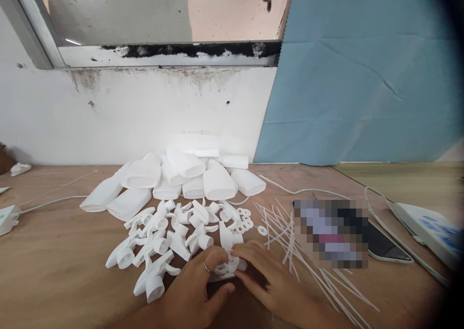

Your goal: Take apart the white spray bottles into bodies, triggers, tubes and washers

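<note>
My left hand (pixel 197 290) and my right hand (pixel 266 276) meet low in the middle of a brown wooden table (pixel 54 271). Both sets of fingers curl round one white plastic spray-trigger head (pixel 226 267) held between them. A ring sits on a left finger. Just beyond lies a loose heap of white trigger heads (pixel 163 237). Small white washers (pixel 244 220) lie right of the heap. Behind them is a pile of flat white bottles (pixel 181 179). Thin white dip tubes (pixel 308 256) fan out on the right, close to my right hand.
A dark phone (pixel 386 244) lies at the right beside a blurred patch. A white power strip (pixel 429 230) and white cables (pixel 311 189) run along the right; another white plug block (pixel 7 217) sits at the left edge. White wall, window ledge and blue sheet stand behind.
</note>
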A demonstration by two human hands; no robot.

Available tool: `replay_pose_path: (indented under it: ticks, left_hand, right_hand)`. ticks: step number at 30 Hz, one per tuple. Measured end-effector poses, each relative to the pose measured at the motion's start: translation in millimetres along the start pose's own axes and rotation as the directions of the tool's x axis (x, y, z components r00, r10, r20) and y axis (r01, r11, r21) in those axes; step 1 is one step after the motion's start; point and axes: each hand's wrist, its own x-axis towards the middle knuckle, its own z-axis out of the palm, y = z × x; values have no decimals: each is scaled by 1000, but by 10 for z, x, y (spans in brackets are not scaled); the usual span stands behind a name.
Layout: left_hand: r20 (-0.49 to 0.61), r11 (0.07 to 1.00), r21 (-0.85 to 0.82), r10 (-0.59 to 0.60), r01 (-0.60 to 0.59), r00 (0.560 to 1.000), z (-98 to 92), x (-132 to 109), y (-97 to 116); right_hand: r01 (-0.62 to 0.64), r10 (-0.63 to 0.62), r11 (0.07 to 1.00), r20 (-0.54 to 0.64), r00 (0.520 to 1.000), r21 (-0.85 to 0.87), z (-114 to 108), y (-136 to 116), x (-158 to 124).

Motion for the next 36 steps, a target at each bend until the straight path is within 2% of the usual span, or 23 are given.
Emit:
replay_pose_path:
  ticks: [8,14,21,25,27,30,31,33,36]
  left_hand:
    - [84,947,318,30,-55,996,29,35,-63]
    - [80,956,291,22,-45,997,20,39,-78]
    - [81,954,295,29,-51,996,45,36,-87]
    - [51,961,271,36,-49,998,54,28,-93]
    - [31,962,271,28,-36,999,57,25,-94]
    - [29,959,283,16,-24,999,56,26,-85]
    - [33,959,283,19,-28,999,54,28,-79]
    - [33,961,274,24,-32,999,47,33,-63]
    - [35,964,264,25,-33,999,34,34,-41]
  right_hand:
    - [-5,1,999,88,996,49,-1,-12,-6]
    - [7,-10,999,45,999,52,17,7,-14]
    - [53,-54,998,57,997,14,1,-40,20]
    - [89,-85,994,65,994,-67,-99,-45,51]
    - [87,-84,989,29,996,-123,-203,27,65]
    - [1,-31,970,-120,992,-243,-411,234,82]
    - [-46,11,955,-119,993,-293,-483,314,84]
    - [-135,140,896,-21,990,-422,-610,463,76]
    - [-271,374,799,91,923,-537,-708,607,43]
